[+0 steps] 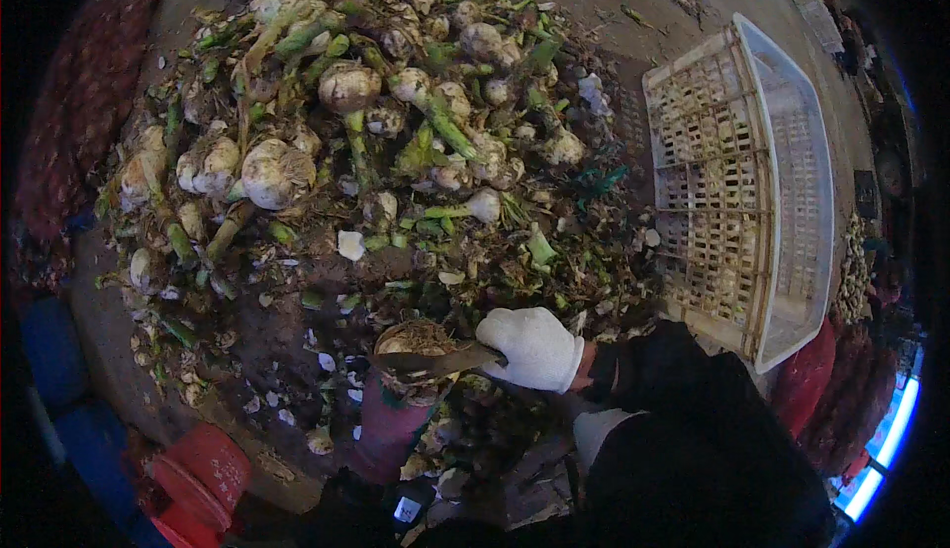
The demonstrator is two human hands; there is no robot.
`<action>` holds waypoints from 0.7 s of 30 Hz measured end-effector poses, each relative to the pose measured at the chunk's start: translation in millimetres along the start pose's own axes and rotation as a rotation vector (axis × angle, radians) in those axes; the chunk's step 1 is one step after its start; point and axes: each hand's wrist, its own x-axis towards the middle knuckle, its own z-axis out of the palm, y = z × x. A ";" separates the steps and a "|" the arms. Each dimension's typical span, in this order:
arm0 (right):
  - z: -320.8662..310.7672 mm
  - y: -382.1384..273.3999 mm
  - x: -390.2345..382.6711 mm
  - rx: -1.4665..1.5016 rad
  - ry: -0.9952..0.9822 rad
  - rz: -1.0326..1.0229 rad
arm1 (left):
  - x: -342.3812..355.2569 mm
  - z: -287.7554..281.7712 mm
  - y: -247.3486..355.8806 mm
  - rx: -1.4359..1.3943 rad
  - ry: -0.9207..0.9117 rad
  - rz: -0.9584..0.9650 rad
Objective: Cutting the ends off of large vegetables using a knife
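Observation:
My left hand (pixel 388 437), in a dull pink-red glove, is closed around a garlic bulb (pixel 416 338). Brown fibrous roots face up on this bulb. My right hand (pixel 531 348), in a white glove, grips a knife; the handle is hidden inside the fist. The dark knife blade (pixel 435 361) lies across the bulb, pointing left. Beyond both hands spreads a heap of dirty white garlic bulbs (pixel 277 174), many with thick green stems. Cut stems, roots and pale skin scraps (pixel 351 244) litter the ground just past the knife.
A dirty white plastic crate (pixel 708 187) rests on its side at the right, its slatted face toward the heap. Red plastic buckets (pixel 201 471) stand at the lower left, beside blue containers (pixel 54 350). Dark red mesh sacks (pixel 84 103) line the far left.

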 end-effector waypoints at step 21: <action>8.5 0.0 24.2 -0.046 -0.023 -0.030 | -6.8 15.0 42.6 0.267 0.001 -0.005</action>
